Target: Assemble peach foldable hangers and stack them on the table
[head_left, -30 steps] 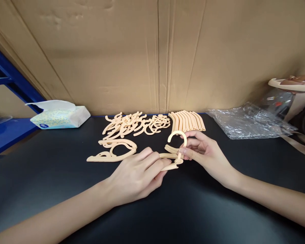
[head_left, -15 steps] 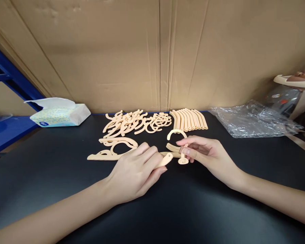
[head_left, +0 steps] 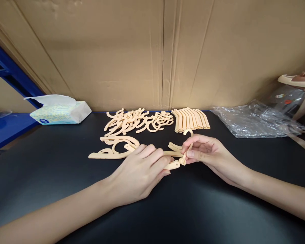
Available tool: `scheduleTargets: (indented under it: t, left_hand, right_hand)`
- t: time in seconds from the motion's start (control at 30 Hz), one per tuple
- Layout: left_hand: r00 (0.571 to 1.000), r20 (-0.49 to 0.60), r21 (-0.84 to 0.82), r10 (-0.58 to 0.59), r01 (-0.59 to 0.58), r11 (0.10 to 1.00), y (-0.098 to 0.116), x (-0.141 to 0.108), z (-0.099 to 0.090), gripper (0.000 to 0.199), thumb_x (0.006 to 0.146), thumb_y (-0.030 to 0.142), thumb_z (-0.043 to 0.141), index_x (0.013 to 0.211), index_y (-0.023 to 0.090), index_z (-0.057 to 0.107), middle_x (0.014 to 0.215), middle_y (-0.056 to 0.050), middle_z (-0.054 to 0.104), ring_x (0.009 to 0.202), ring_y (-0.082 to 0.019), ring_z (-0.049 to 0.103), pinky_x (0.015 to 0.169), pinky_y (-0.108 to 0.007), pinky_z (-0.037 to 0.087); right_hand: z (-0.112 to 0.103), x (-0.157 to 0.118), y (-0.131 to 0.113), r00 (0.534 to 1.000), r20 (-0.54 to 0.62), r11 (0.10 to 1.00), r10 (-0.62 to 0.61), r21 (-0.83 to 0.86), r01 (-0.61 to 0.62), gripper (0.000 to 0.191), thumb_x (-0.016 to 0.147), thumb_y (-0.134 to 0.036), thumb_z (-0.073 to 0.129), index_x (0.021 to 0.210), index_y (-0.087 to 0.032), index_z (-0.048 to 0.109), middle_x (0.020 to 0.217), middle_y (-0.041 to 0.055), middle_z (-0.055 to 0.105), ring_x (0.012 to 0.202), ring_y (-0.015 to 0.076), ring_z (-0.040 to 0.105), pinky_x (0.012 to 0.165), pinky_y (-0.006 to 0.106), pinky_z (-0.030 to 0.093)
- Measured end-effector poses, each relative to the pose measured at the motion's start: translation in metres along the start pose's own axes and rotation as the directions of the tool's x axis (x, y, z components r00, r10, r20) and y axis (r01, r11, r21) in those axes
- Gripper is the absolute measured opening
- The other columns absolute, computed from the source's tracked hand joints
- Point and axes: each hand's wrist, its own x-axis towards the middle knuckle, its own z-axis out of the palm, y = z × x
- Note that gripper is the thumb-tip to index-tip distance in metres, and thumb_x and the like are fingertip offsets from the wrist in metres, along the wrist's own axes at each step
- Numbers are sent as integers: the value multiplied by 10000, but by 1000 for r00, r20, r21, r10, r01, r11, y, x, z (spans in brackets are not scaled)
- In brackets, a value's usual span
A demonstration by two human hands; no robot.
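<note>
My left hand is closed around a cream plastic hanger arm, whose holed end sticks out past the thumb. Between thumb and fingers, my right hand pinches a cream hanger hook, curved end up. The hook's round base meets or nearly meets the tip of the arm; I cannot tell whether they are joined. Behind my left hand lies a folded hanger, partly hidden by the fingers. More hanger pieces lie on the table between and behind my hands.
Behind my hands are a jumbled pile of hanger arms, a heap of hooks and a row of arms side by side. A tissue pack stands left, crumpled clear plastic lies right, on the black table. Cardboard backs it.
The hook in my right hand has turned, and its base has come to the end of the hanger arm. My left hand has shifted slightly right with the arm.
</note>
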Motion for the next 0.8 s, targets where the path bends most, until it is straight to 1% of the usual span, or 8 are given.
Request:
scheduleTargets:
  t: [0.1,0.27,0.37,0.47,0.6,0.7,0.8]
  left_hand:
    - [1000,-1,8,-3,3,1000,-1,0,0,203,987,183,368,1055,120,549,866,-58,563,729,-198,402,638,-327,288]
    - [1000,4,16,-9,9,1000,-4,-2,2,243,1013,248,338,1037,144,557,862,-49,552,737,-196,417,648,-323,276]
    - [1000,-7,20,-5,5,1000,-5,-4,5,266,1022,262,320,1110,154,546,867,-46,547,748,-197,420,665,-324,275]
    - [999,-32,-11,17,-17,1000,-6,-4,5,277,1025,251,317,1174,152,528,876,-44,555,763,-195,425,683,-321,284]
    - [998,-53,-54,28,-31,998,-6,-5,3,270,1018,229,352,1214,151,521,885,-40,575,765,-189,428,693,-318,294]
    - [998,-49,-59,31,-33,998,-5,-4,1,260,1007,219,403,1230,165,525,885,-27,592,761,-180,441,687,-313,307]
    - [997,-66,-76,38,-43,996,-4,-5,0,250,1004,209,419,1224,151,524,875,-23,605,736,-168,451,656,-304,328]
  right_hand:
    - [0,-2,0,1000,14,1000,13,-5,-13,117,793,-263,742,886,-221,684,837,-15,686,753,112,669,754,273,580]
    - [-1,0,3,998,64,1000,-7,-14,8,149,809,-260,729,933,-212,662,857,-8,683,734,104,666,723,261,577]
    - [-1,1,3,997,71,999,-16,-40,19,149,821,-267,718,940,-202,657,845,-4,675,678,92,647,664,245,571]
    - [-1,0,3,995,92,997,-27,-74,34,113,839,-273,702,922,-204,666,806,-15,654,619,69,607,582,201,539]
    - [-1,-3,3,994,103,993,-47,-102,57,74,845,-274,697,868,-206,682,740,-33,612,590,53,568,545,169,504]
    - [-1,-3,3,993,103,990,-60,-119,72,76,839,-279,703,849,-204,693,738,-36,590,570,48,547,543,176,498]
    - [-1,-2,3,993,105,988,-58,-136,72,82,840,-287,701,855,-207,701,744,-35,583,565,49,537,551,187,495]
